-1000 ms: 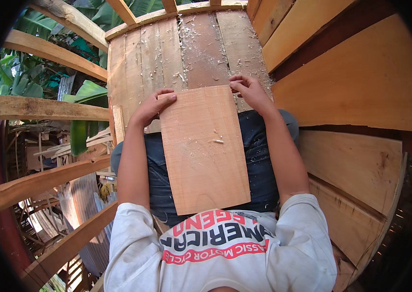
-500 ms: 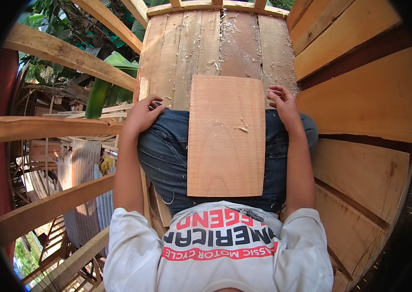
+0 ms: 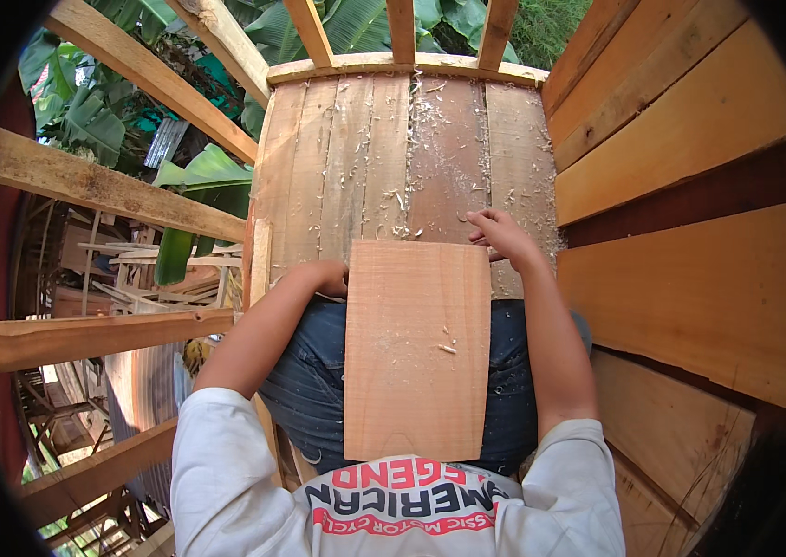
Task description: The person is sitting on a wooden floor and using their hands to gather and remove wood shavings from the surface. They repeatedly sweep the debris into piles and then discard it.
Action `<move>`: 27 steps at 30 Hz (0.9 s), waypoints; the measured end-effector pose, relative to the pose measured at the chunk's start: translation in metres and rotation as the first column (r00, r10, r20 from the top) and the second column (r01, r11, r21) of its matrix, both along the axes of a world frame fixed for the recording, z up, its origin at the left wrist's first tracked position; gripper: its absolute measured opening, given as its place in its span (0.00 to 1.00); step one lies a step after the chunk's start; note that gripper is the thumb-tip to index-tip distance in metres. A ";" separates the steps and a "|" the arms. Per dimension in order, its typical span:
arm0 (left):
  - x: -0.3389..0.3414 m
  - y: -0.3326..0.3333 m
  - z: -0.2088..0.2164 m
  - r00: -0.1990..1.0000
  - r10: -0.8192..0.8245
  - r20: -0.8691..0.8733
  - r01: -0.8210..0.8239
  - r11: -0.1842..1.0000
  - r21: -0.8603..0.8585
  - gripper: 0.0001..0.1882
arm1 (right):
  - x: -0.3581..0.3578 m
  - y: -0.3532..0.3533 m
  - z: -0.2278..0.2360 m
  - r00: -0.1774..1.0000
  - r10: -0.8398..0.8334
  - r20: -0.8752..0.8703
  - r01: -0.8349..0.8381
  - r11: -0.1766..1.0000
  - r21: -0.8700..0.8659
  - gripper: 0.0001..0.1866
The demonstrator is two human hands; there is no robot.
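A smooth rectangular wooden board (image 3: pixel 416 371) lies across my thighs, its far end toward the plank floor. A few curled wood shavings (image 3: pixel 447 349) rest on its face. My left hand (image 3: pixel 326 277) is at the board's far left edge; its fingers are mostly hidden, so I cannot tell whether they grip it. My right hand (image 3: pixel 502 237) hovers by the far right corner, fingers loosely bent and apart, with nothing seen in them. Whether it touches the corner is unclear.
Shavings are scattered over the plank floor (image 3: pixel 379 176) ahead. Wooden rails (image 3: pixel 105 181) run along the left, with stacked timber and plants beyond. Wide wooden boards (image 3: pixel 690 297) form the right side. A low crossbar (image 3: pixel 402 62) with upright slats closes the far end.
Both hands have moved inward from the knees to the board's far edges. The view has tilted up, so the board and floor appear lower.
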State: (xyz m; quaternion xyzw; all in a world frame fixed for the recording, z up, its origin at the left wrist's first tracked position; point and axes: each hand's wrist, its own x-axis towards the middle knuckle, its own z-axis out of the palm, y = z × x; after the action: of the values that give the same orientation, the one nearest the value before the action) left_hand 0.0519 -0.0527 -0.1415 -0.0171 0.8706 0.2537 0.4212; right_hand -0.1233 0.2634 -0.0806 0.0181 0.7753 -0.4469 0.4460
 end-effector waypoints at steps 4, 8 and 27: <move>-0.038 0.010 -0.036 0.995 -0.100 0.011 0.101 0.992 -0.075 0.16 | -0.016 -0.025 -0.023 0.992 -0.051 0.116 0.073 0.979 -0.190 0.24; -0.088 0.026 -0.026 0.990 -0.113 0.084 0.120 0.990 -0.079 0.15 | -0.016 -0.027 -0.006 0.951 0.269 0.151 -0.234 0.949 -0.213 0.24; -0.233 0.009 -0.053 0.504 -0.562 -0.656 0.399 0.825 -0.400 0.35 | -0.023 -0.036 -0.020 0.929 0.316 0.192 -0.239 0.910 -0.339 0.23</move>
State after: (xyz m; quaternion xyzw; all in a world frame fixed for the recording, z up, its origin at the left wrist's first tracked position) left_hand -0.1810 -0.0441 -0.1945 0.2914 0.9536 0.0225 0.0727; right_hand -0.1459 0.2276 -0.1011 -0.1088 0.6297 -0.4889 0.5939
